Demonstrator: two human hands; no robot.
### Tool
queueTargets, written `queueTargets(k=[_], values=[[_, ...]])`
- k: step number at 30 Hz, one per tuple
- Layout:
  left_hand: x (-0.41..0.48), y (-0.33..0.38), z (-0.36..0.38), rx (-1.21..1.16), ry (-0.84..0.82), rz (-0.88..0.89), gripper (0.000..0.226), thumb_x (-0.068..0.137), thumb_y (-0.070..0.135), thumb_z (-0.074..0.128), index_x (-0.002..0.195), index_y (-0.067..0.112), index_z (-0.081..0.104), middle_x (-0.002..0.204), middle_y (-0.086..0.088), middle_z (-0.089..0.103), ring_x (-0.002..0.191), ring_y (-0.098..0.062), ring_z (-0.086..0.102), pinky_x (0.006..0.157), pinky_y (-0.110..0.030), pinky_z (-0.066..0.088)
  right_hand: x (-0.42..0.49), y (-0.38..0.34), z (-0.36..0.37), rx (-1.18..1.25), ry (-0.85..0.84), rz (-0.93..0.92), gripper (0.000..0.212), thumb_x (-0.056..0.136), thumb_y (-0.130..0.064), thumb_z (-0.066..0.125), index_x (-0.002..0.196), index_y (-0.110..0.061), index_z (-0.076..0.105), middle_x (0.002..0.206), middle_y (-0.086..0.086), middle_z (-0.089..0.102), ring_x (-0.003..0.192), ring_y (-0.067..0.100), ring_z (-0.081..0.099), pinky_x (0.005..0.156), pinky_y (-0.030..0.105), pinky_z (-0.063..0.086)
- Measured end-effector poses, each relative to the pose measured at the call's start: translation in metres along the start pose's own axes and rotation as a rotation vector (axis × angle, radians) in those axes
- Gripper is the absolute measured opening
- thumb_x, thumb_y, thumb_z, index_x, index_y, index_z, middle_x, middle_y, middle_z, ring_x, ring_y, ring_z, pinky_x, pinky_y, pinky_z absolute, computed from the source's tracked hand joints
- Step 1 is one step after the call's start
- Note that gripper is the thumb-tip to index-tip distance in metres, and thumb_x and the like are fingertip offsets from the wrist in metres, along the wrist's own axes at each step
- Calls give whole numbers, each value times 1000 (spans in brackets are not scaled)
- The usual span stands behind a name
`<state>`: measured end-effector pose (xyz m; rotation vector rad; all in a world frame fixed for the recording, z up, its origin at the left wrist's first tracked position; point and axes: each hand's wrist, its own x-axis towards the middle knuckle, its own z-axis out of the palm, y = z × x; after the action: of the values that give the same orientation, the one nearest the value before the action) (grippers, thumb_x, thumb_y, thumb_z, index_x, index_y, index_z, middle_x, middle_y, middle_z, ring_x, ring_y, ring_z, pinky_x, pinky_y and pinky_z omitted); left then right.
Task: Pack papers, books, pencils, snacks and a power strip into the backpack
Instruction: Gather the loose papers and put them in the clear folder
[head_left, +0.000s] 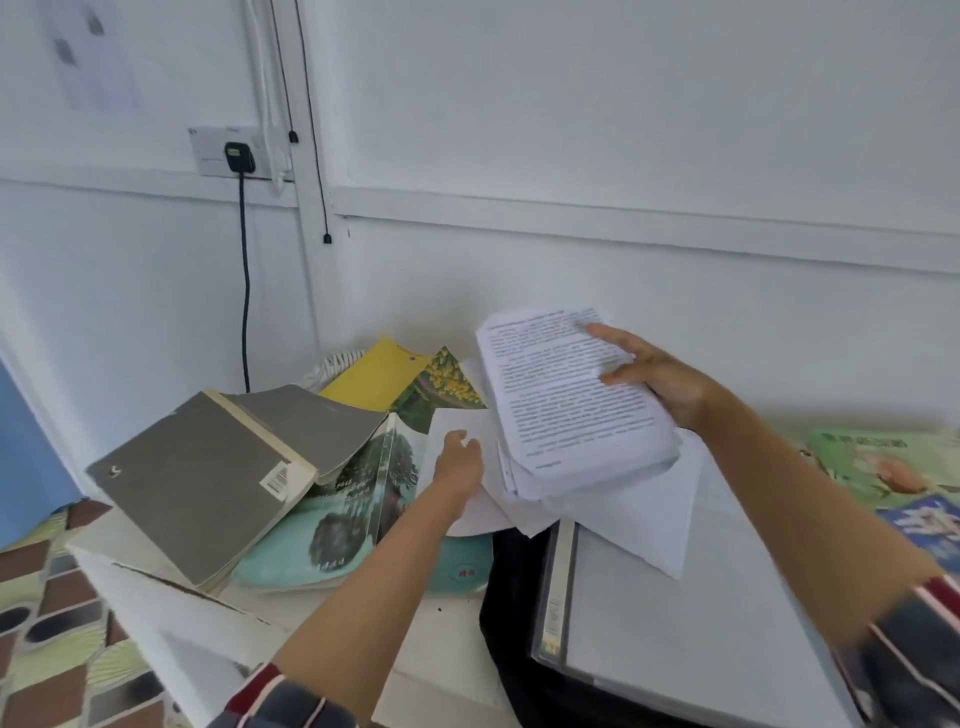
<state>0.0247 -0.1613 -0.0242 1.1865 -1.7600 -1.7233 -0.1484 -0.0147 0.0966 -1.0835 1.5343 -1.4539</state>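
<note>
Fingers (605, 332) of the right hand (660, 379) lie spread over the printed face of the papers (566, 395), thumb on top and, as I judge it, the rest curled beneath the right edge, so the stack is clamped from one side only; the left hand (460, 460) reaches under the stack's left side onto the loose sheets (649, 514), fingers lightly curled, and I cannot tell whether it pinches a sheet or merely rests on it; the stack hangs just above those loose sheets, which spill over a clear folder (649, 623) and the black backpack (511, 597) at the table (156, 587) edge; left of them a grey book (208, 483) leans on a green book (332, 525).

Risk, as I see it: with one edge gripped, the free left side may sag and the sheets fan out or slide, since the near end already looks ragged; the loose sheets could be dragged along and drop off the table; I cannot see the backpack's opening, folder and paper covering it, so pushing the stack in blind may crumple corners.

Printed side faces up; the long axis runs away from me toward the wall, heading end far and raised, near short edge lower.
</note>
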Motion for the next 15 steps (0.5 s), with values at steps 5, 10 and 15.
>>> queueTargets(k=[5, 10, 15], values=[[22, -8, 7, -219, -11, -144, 54, 94, 50, 27, 141, 22, 30, 133, -8, 49, 111, -32, 53, 92, -47, 48, 42, 45, -3, -311, -70, 230, 61, 84, 5, 56, 129, -35, 47, 141, 0, 38, 123, 24, 44, 101, 38, 40], [32, -8, 8, -366, -3, -259, 65, 89, 47, 52, 143, 25, 22, 139, -13, 37, 118, -34, 48, 92, -51, 50, 51, 58, 5, -592, -29, 373, 65, 88, -6, 56, 142, -31, 30, 149, 6, 25, 129, 27, 34, 104, 35, 30], [40, -12, 12, -343, -107, -201, 81, 77, 20, 72, 141, 34, 25, 143, -12, 34, 120, -32, 46, 100, -50, 44, 49, 62, 7, -602, -38, 357, 72, 86, -3, 58, 144, -31, 26, 152, 3, 22, 136, 27, 27, 111, 38, 24]])
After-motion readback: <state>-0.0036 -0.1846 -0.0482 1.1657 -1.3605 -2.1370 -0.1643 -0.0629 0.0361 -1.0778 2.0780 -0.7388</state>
